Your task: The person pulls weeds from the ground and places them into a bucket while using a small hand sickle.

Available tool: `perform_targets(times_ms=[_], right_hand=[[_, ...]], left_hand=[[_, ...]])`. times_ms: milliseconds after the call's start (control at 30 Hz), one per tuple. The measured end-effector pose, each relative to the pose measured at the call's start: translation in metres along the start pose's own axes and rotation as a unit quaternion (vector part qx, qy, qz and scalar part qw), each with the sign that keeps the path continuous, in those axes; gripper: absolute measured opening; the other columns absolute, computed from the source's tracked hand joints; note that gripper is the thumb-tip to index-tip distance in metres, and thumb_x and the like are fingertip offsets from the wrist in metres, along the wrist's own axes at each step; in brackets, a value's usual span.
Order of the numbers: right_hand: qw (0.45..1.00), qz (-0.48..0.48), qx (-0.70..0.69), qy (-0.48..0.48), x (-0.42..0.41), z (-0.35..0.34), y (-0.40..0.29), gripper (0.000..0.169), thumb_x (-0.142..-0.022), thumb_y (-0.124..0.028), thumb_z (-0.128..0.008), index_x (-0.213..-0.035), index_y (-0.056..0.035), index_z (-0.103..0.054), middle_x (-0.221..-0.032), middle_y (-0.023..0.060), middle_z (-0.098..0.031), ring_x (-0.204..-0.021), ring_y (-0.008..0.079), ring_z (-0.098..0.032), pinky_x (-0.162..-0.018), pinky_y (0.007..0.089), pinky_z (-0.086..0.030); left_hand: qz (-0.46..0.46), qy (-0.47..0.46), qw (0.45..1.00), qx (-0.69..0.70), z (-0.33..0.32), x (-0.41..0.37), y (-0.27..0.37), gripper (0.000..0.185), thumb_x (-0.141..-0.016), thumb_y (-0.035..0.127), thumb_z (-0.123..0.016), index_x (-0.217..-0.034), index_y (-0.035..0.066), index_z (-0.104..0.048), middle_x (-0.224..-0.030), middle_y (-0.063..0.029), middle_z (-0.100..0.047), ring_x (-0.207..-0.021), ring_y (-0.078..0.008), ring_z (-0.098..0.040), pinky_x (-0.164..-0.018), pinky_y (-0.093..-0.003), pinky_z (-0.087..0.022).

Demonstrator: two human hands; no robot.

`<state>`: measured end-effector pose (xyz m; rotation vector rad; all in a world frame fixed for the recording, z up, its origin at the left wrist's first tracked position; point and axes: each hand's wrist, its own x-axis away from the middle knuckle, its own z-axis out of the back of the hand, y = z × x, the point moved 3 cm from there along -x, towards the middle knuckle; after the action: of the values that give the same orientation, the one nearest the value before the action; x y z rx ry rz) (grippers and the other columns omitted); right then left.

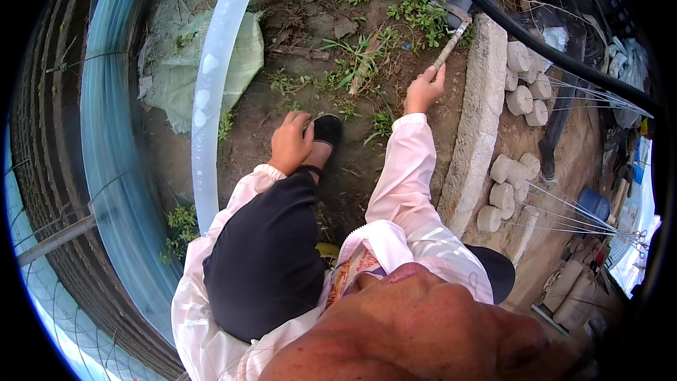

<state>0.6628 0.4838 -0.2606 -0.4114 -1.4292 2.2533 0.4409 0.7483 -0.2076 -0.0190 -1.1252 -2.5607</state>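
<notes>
My right hand point(424, 91) grips the wooden handle of a short-handled weeding tool point(451, 45), a hoe or sickle. Its metal head reaches left among green weeds point(418, 16) beside a concrete kerb point(478, 100); the exact shape of the blade is hard to make out. Close to my knee, my left hand point(292, 140) hangs beside a black shoe point(328, 129), thumb apart from the bent fingers, with nothing visible in it. Low weeds and grass tufts point(357, 61) grow from the brown soil point(254, 132) in front of me.
A pale plastic hose point(209, 100) curves along my left, over a torn green woven sheet point(240, 63). Bluish plastic film point(113, 132) stands farther left. Beyond the kerb hang several round blocks point(519, 99) on thin wires. A black hose point(545, 45) crosses the upper right.
</notes>
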Motion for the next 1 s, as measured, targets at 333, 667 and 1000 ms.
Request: perform_targets(times_ms=[333,667,1000], right_hand=[[0.986,0.008,-0.045,-0.163,0.021,0.010,-0.027,0.048,-0.104,-0.022,-0.056,-0.147,0.0001,-0.052,-0.090,0.0107,-0.065,-0.073,0.0185,-0.058,-0.068,0.0354,-0.050],[0.984,0.123,0.106,-0.075,-0.068,-0.053,-0.094,0.046,-0.102,-0.022,-0.055,-0.141,0.0019,-0.057,-0.122,0.0275,-0.069,-0.109,0.0408,-0.068,-0.093,0.0438,-0.051],[0.993,0.043,0.032,-0.109,-0.071,-0.104,-0.047,0.037,-0.102,-0.017,-0.053,-0.130,0.0053,-0.062,-0.112,0.0316,-0.069,-0.102,0.0474,-0.066,-0.091,0.0472,-0.051]], left_hand=[[-0.021,0.009,1.000,-0.006,-0.004,0.001,0.001,0.019,-0.092,0.017,-0.066,-0.106,0.005,-0.072,-0.112,-0.0137,-0.070,-0.092,-0.0397,-0.069,-0.078,-0.0459,-0.056],[-0.021,0.006,1.000,-0.011,0.000,0.003,0.002,0.019,-0.093,0.017,-0.066,-0.106,0.005,-0.072,-0.114,-0.0136,-0.069,-0.094,-0.0391,-0.069,-0.078,-0.0464,-0.056],[-0.016,0.000,1.000,-0.012,-0.002,0.002,-0.002,0.020,-0.092,0.018,-0.066,-0.107,0.005,-0.071,-0.114,-0.0135,-0.069,-0.092,-0.0398,-0.069,-0.078,-0.0476,-0.056]])
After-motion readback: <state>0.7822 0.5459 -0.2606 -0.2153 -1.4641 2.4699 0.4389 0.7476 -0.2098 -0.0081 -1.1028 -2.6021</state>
